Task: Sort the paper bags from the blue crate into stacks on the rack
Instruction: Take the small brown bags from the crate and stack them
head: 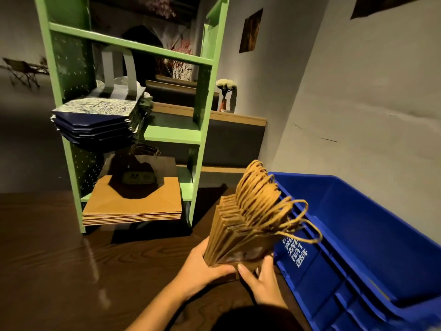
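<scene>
Kraft bag bundle [236,237] clasped by left grip [205,266], right grip [260,280]; between rack [198,139], blue crate [346,271] edge.

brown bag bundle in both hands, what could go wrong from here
The brown bag bundle is gripped only at its lower end by the left hand and right hand and fans out above, so bags could slip loose. Its rope handles loop beside the blue crate and might snag. The brown stack overhangs the rack shelf.
</scene>
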`<state>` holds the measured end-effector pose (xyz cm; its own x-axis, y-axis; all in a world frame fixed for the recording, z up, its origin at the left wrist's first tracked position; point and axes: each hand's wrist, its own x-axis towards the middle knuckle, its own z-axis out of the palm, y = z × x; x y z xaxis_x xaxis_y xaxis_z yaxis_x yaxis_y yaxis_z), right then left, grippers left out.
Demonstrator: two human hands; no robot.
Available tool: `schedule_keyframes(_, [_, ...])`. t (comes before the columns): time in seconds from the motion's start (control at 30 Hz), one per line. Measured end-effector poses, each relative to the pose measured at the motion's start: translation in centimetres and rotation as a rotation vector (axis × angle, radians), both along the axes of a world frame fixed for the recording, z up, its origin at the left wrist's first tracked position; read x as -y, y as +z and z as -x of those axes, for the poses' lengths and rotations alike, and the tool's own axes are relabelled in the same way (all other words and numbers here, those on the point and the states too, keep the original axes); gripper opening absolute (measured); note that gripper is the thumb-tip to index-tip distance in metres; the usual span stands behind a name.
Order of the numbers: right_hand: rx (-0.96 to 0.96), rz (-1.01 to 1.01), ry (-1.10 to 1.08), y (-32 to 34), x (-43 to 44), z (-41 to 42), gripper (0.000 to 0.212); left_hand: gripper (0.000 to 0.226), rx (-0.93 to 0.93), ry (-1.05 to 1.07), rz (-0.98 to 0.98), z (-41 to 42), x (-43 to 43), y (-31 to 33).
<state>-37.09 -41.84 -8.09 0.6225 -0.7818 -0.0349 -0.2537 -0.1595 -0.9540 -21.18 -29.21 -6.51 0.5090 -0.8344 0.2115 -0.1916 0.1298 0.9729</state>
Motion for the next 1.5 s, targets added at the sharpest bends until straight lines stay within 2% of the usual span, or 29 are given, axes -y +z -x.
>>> schedule_keyframes(0.03, [0.020,-0.017,0.018,0.1,0.0,-0.2,0.155,0.070,0.012,0.021,-0.007,0.0,0.0,-0.1])
schedule_keyframes(0.1, [0.063,0.012,0.018,-0.4,0.8,-0.5,0.136,0.059,0.017,0.056,-0.008,-0.1,0.1,-0.3])
schedule_keyframes(0.2, [0.079,0.099,-0.004,-0.1,1.5,-0.6,0.115,0.060,0.012,0.055,0.010,-0.3,0.1,0.1])
schedule_keyframes(0.37, [0.133,0.087,0.031,0.3,1.0,-1.5,0.113,0.078,0.027,0.005,-0.002,-1.0,0.5,0.0])
schedule_keyframes(0.43, [0.143,0.083,0.051,-0.8,1.2,-1.8,0.108,0.077,0.012,0.008,-0.017,-1.4,0.4,-0.5])
schedule_keyframes(0.63, [0.184,0.019,0.094,-0.6,2.3,-2.6,0.110,0.075,-0.017,0.036,-0.026,-1.5,0.3,-1.0])
schedule_keyframes(0.77, [0.117,0.115,0.106,0.2,2.2,-3.0,0.112,0.083,-0.103,0.127,0.049,-1.9,0.6,1.4])
schedule_keyframes(0.9, [0.121,0.048,0.113,0.1,1.7,-3.3,0.104,0.085,-0.060,0.166,0.059,-1.6,1.1,2.8])
schedule_keyframes(1.03, [0.141,-0.004,0.123,0.6,-0.1,-2.7,0.106,0.067,-0.082,0.258,0.047,0.3,0.6,1.7])
schedule_keyframes(1.1, [0.172,-0.046,0.120,1.3,-0.9,-2.1,0.096,0.060,-0.108,0.299,0.033,0.5,0.6,1.6])
schedule_keyframes(1.2, [0.207,-0.148,0.106,2.2,-2.3,-1.1,0.083,0.069,-0.151,0.307,-0.072,0.2,0.6,1.6])
schedule_keyframes(1.3, [0.122,-0.327,0.075,1.7,-3.0,-0.7,0.081,0.083,-0.182,0.274,-0.213,0.0,0.7,0.8])
schedule_keyframes(1.37, [-0.019,-0.409,0.080,2.2,-3.1,-0.8,0.081,0.070,-0.182,0.270,-0.270,1.0,0.6,0.7])
schedule_keyframes(1.43, [-0.177,-0.349,0.067,3.4,-2.4,-0.9,0.093,0.062,-0.157,0.328,-0.259,1.9,0.6,0.3])
schedule_keyframes(1.5, [-0.401,-0.140,0.029,4.4,-1.3,-0.9,0.121,0.066,-0.106,0.398,-0.254,2.6,0.8,0.0])
